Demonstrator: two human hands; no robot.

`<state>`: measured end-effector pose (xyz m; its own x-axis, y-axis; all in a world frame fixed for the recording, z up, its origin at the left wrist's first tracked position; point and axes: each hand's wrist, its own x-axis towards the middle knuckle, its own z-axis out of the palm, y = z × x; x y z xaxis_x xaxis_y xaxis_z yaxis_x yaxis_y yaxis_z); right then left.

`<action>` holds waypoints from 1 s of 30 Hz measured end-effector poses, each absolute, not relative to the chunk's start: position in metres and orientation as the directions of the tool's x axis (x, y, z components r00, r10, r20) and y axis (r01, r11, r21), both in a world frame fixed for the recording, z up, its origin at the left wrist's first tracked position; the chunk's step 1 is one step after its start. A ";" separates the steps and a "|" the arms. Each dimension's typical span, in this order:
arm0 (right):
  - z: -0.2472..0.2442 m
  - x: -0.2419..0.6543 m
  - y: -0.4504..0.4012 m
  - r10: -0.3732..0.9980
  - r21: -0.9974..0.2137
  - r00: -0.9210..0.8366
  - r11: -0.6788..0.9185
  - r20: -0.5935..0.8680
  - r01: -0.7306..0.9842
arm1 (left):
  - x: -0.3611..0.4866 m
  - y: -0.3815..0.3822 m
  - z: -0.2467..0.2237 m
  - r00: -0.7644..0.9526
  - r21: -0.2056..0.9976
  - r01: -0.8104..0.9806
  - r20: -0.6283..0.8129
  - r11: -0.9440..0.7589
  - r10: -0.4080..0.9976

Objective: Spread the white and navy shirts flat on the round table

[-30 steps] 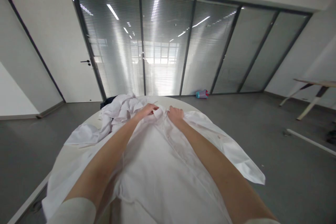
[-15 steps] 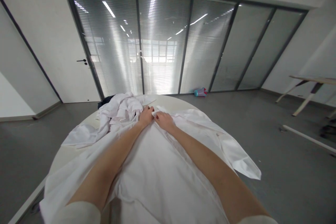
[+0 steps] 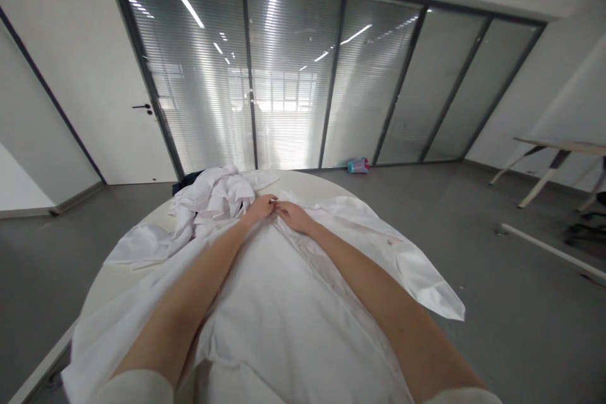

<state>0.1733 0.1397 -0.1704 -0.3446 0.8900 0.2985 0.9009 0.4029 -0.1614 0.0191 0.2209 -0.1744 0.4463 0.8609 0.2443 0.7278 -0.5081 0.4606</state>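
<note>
A white button-front shirt (image 3: 279, 303) lies spread over a round white table (image 3: 118, 287), its front running away from me. My left hand (image 3: 259, 208) and my right hand (image 3: 293, 216) meet near the far end of the placket, fingertips almost touching. Each hand pinches the shirt's cloth there, and a small pale button or fold shows between them. Both forearms rest along the shirt. Further crumpled white cloth (image 3: 213, 202) is heaped at the table's far left, beyond my left hand, and it is part of the same garment or a separate one: I cannot tell.
A dark garment (image 3: 184, 184) shows behind the heap at the table's edge. A small blue and pink bottle (image 3: 358, 166) lies on the grey floor by the glass partition. A white door (image 3: 118, 69) stands left, a slanted table (image 3: 553, 158) right, and a white bar (image 3: 552, 251) lies on the floor.
My hands have drawn closer together over the placket, the right hand moving left. The view has drifted slightly, with the room shifting left and down.
</note>
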 end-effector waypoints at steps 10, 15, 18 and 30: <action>-0.155 0.214 0.147 0.968 -0.118 0.193 -0.176 0.158 0.977 | 0.020 0.196 -0.175 0.470 0.243 0.787 0.359 -0.567 0.806; -0.161 0.207 0.145 0.950 -0.116 0.265 -0.247 0.167 0.962 | 0.024 0.193 -0.177 0.518 0.151 0.792 0.347 -0.592 0.782; -0.169 0.202 0.142 0.953 -0.110 0.253 -0.238 0.164 0.965 | 0.025 0.192 -0.175 0.535 0.111 0.792 0.348 -0.600 0.770; -0.166 0.212 0.142 0.967 -0.079 0.224 -0.216 0.123 0.973 | 0.056 0.165 -0.192 0.652 0.110 0.714 0.255 -0.692 0.713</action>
